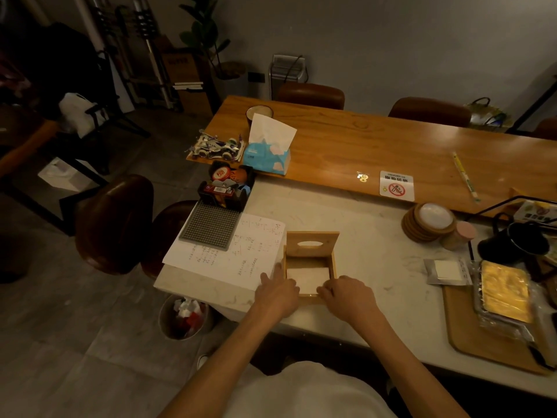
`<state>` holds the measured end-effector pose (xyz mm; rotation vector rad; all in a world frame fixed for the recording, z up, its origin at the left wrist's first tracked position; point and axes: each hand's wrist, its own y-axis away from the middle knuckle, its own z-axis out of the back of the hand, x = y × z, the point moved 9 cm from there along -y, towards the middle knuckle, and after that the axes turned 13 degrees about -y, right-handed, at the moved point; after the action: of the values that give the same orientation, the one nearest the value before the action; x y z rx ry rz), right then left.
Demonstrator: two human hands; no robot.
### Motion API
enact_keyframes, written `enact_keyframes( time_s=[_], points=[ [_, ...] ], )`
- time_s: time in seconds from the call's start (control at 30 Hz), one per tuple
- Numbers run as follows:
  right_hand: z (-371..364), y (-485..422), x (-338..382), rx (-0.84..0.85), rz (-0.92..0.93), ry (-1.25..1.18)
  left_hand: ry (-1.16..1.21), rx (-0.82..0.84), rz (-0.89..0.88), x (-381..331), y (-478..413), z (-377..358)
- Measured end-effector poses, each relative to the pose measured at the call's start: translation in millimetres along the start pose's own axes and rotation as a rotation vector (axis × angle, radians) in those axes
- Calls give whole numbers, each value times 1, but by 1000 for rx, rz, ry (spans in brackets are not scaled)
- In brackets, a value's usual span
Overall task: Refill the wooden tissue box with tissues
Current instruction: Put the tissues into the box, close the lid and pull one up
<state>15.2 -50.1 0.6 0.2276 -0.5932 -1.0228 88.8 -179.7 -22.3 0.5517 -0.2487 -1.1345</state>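
The wooden tissue box point(334, 263) sits on the white marble counter in front of me. Its lid point(312, 243), with an oval slot, stands raised at the far side. A flat white stack of tissues point(307, 279) lies inside the box. My left hand point(277, 292) rests on the box's near left corner, fingers over the rim. My right hand point(346, 295) covers the near right edge, its fingertips touching the tissues. A blue soft tissue pack point(266, 155) with one tissue sticking up stands on the wooden table beyond.
A sheet of paper point(229, 254) and a grey studded mat point(211, 224) lie left of the box. A stack of coasters point(429, 221), a black mug point(515, 241) and a wooden tray point(470, 333) with a wrapped yellow item are to the right. A bin point(184, 316) stands below the counter's edge.
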Motion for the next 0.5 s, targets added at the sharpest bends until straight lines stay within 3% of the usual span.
enact_keyframes(
  time_s=[0.17, 0.37, 0.5],
  points=[
    [-20, 6, -9, 52, 5, 134, 26, 29, -25, 3, 6, -6],
    [-19, 6, -13, 29, 6, 47, 67, -28, -76, 6, 7, -6],
    [-23, 10, -15, 54, 25, -70, 180, 44, -107, 11, 9, -16]
  ],
)
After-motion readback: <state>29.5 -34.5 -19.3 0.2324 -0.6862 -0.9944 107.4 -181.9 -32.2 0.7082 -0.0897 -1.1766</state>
